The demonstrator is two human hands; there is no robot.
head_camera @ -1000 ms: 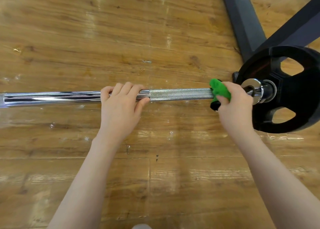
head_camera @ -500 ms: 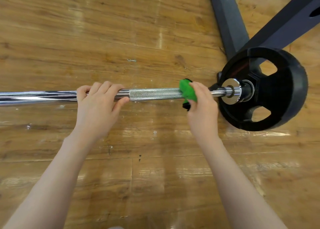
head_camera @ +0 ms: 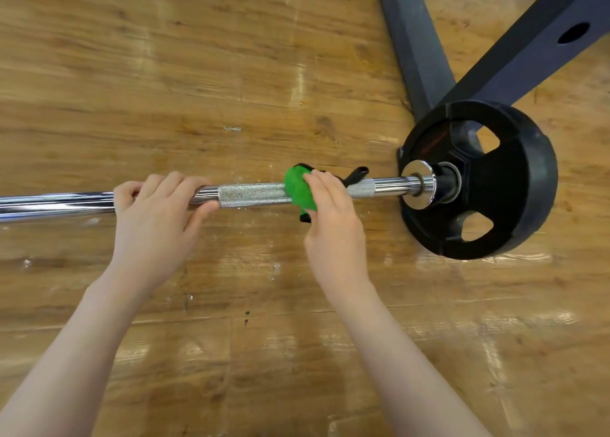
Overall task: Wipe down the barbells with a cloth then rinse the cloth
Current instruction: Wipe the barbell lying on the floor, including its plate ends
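Since the earlier frames, the right hand (head_camera: 333, 228) has slid the green cloth (head_camera: 300, 189) leftward along the barbell (head_camera: 251, 195), away from the black weight plate (head_camera: 488, 185), so a stretch of knurled grip and smooth chrome now shows between hand and plate. That hand is clamped on the cloth, pressing it around the bar; a dark strip of the cloth pokes out behind the fingers and another hangs below the bar. How far the cloth wraps under the bar is hidden by the hand.

On the far side of the cloth from the plate, the left hand (head_camera: 155, 218) is closed over the bar where the knurling meets the smooth chrome, fingers over the top and thumb along the near side. Beyond it the bar runs out of view at the frame edge, so its other end cannot be seen.

At the plate, a chrome collar (head_camera: 417, 187) sits against the hub. Behind the plate, dark steel rack legs (head_camera: 419, 44) spread across the wooden floor (head_camera: 165, 73), cut off by the top edge. Bare floor lies open on both sides of the bar.
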